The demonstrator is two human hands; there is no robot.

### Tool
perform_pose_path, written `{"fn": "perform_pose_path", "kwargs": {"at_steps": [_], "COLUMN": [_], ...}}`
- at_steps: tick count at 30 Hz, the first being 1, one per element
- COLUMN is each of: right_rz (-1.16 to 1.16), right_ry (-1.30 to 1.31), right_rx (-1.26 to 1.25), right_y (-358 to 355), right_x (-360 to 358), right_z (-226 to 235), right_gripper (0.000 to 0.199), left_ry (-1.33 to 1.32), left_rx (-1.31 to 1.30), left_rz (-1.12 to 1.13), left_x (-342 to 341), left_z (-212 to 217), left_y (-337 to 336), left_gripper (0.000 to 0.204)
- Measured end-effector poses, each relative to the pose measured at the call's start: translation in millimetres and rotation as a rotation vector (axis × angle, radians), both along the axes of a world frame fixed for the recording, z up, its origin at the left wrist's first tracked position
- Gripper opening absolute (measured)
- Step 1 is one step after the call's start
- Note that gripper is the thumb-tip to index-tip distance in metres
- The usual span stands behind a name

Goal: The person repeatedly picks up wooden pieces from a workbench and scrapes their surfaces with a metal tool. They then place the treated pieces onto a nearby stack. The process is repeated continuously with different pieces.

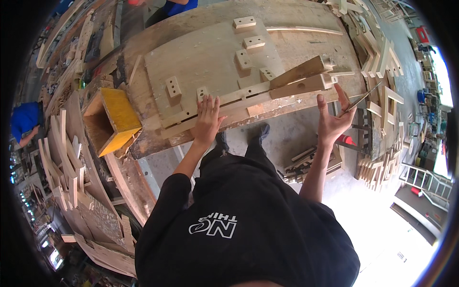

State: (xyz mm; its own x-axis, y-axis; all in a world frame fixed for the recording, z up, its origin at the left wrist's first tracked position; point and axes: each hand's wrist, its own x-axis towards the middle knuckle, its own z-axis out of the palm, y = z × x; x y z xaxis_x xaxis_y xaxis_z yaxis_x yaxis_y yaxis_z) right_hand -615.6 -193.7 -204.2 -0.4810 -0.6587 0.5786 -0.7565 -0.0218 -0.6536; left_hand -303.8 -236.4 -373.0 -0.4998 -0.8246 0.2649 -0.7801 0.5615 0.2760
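My left hand [207, 118] lies flat, fingers spread, on a long curved wooden strip [229, 106] at the near edge of a plywood jig board [205, 57] with several small wooden blocks fixed to it. My right hand [331, 120] is raised beyond the bench's right end and holds a thin flat metal blade-like tool [359, 101] between thumb and fingers. Two thick wooden bars [301, 79] lie angled on the jig, just left of the right hand.
The jig rests on a worn wooden workbench [143, 143]. A yellow open-ended box [112, 120] sits at its left. Curved wooden parts are stacked at the left [62, 162] and wooden frames at the right [382, 62]. A person in blue [25, 119] is at far left.
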Motion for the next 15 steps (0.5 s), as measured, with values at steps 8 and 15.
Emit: {"fn": "perform_pose_path", "kwargs": {"at_steps": [8,15], "right_rz": [-0.120,-0.171], "right_ry": [-0.052,-0.001], "right_rx": [-0.023,-0.151], "right_y": [-14,-25], "right_x": [3,5], "right_z": [-21,-33], "right_gripper": [0.075,0.075], "left_ry": [-0.035,0.317], "left_rx": [-0.075,-0.193], "left_rz": [0.026,0.506], "left_x": [-26,15], "left_z": [-11,-11], "left_y": [0,29], "left_gripper": [0.079,0.113]}}
